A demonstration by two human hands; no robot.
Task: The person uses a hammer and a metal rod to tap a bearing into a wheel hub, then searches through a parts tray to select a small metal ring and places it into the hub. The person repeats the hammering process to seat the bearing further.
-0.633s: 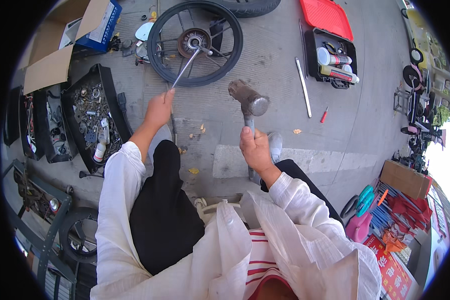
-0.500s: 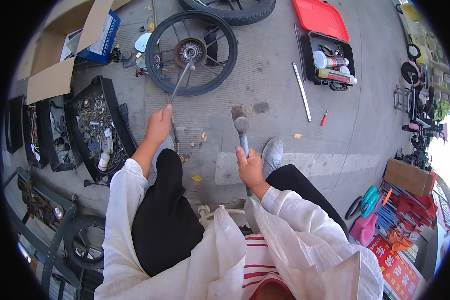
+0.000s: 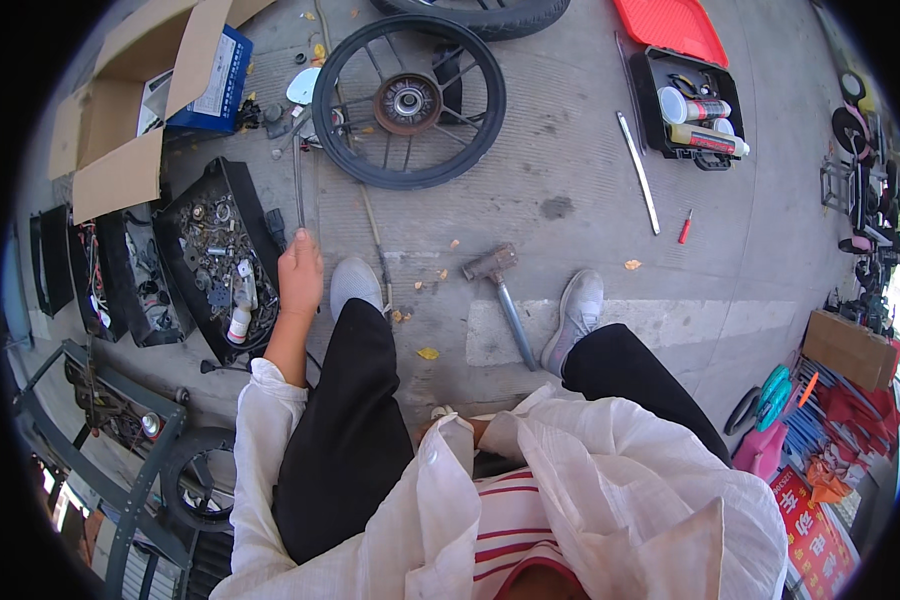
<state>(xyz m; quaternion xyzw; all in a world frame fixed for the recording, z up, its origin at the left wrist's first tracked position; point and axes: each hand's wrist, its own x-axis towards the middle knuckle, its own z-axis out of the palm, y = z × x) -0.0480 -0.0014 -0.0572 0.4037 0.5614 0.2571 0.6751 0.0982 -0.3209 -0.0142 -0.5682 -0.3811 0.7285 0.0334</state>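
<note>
My left hand (image 3: pixel 301 272) is closed round a long thin metal rod tool (image 3: pixel 301 185), held up left of the wheel with its far end beside small parts. A spoked black wheel rim (image 3: pixel 410 172) lies flat on the ground, its rusty hub (image 3: pixel 408 100) facing up. Between my feet a hammer (image 3: pixel 511 315) with a worn head and grey handle rests on the ground, no hand on it. My right hand (image 3: pixel 481 432) is drawn in between my thighs, mostly covered by the white shirt; its fingers are hidden.
Black trays (image 3: pixel 220 215) of small metal parts stand at the left, below an open cardboard box (image 3: pixel 120 180). A tyred wheel (image 3: pixel 510 25) lies beyond the rim. To the right are an open toolbox (image 3: pixel 710 160), a flat metal bar (image 3: pixel 638 175) and a red screwdriver (image 3: pixel 685 228).
My left hand has swung the rod tool away from the hub, to the left. The right hand has let go of the hammer, now on the ground, and pulled back toward my body.
</note>
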